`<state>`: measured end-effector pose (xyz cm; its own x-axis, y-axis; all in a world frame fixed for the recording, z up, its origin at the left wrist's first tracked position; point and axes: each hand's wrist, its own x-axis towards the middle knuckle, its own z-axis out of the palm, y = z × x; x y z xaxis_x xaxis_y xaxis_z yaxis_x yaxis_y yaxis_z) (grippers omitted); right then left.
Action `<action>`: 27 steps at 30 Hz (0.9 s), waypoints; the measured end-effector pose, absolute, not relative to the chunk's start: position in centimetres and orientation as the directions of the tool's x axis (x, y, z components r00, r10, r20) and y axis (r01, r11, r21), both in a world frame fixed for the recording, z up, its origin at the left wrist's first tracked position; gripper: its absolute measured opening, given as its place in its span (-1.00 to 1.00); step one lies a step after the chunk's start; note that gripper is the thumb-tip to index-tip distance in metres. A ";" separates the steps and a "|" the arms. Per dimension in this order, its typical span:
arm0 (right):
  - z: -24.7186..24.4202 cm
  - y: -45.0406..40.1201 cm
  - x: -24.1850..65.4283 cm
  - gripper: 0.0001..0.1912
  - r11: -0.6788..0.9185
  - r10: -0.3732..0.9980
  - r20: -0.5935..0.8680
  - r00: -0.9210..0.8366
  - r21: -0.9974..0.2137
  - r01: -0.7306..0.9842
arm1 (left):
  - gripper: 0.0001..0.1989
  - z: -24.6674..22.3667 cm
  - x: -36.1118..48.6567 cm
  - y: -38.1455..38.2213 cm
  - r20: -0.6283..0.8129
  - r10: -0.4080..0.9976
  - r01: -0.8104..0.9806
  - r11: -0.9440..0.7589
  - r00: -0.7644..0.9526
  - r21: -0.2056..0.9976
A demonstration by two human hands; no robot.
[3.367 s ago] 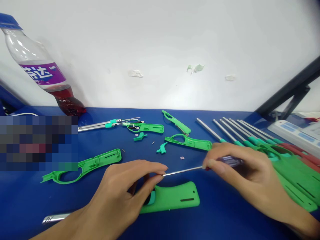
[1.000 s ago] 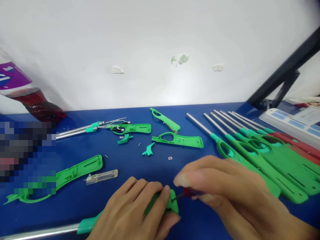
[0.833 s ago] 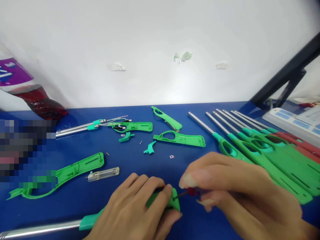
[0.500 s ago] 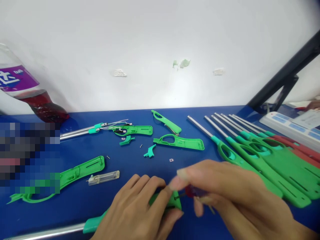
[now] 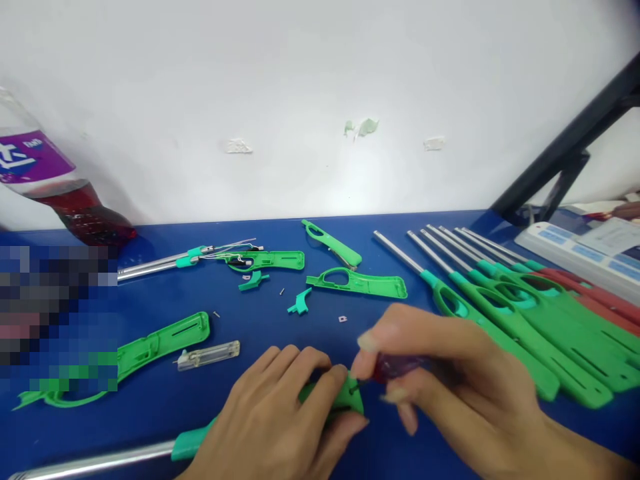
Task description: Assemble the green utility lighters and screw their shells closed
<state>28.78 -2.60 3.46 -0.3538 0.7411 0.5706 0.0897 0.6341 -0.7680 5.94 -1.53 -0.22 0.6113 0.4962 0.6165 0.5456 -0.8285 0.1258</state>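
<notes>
Under my left hand (image 5: pixel 280 417) lies a green gas lighter (image 5: pixel 193 443) with a long metal tube, pressed against the table by my closed fingers. The handle's end pokes out past my fingertips. My right hand (image 5: pixel 445 380) grips a screwdriver (image 5: pixel 397 367) with a dark red handle; its tip meets the screw hole at the handle's end. Most of the lighter's body is hidden by my left hand. Beyond my hands lie open green handle shells (image 5: pixel 363 283), teal triggers (image 5: pixel 301 303), a small screw (image 5: pixel 282 291) and a clear fuel tank (image 5: pixel 209 355).
Several whole lighters (image 5: pixel 520 313) lie in a row on the right, beside a white power strip (image 5: pixel 580 247). Two metal tubes with wires (image 5: pixel 195 257) lie at the back left. A drink bottle (image 5: pixel 50 173) leans by the white wall. A black bracket (image 5: pixel 565 147) stands at right.
My right hand has shifted slightly, tilting the screwdriver more upright toward level, its handle a little higher. My left hand still holds the lighter in almost the same place.
</notes>
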 end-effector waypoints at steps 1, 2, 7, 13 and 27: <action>3.4 -2.5 28.7 -0.60 0.677 0.720 0.620 -0.313 -0.726 0.121 | -0.66 -0.2 5.9 -1.5 0.603 0.498 0.543 -0.830 0.623 0.124; 3.4 -2.4 28.7 -0.64 0.712 0.696 0.655 -0.296 -0.684 0.160 | -0.66 -0.1 5.8 -1.6 0.579 0.505 0.542 -0.831 0.640 0.126; 3.3 -3.0 29.3 -0.41 0.696 0.699 0.551 -0.455 -0.671 0.255 | -0.65 0.0 5.8 -1.6 0.545 0.525 0.552 -0.824 0.654 0.132; 2.7 -2.6 28.8 -0.46 0.701 0.697 0.624 -0.354 -0.696 0.155 | -0.63 -0.1 6.0 -1.5 0.577 0.507 0.539 -0.832 0.641 0.132; 2.9 -2.9 29.0 -0.30 0.646 0.747 0.587 -0.312 -0.752 0.132 | -0.54 -0.1 6.1 -1.7 0.569 0.524 0.555 -0.820 0.634 0.136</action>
<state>28.96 -2.92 2.85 -0.3119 0.7471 0.5870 0.1318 0.6458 -0.7520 6.08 -1.74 -0.09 0.6343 0.5238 0.5685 0.5554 -0.8204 0.1362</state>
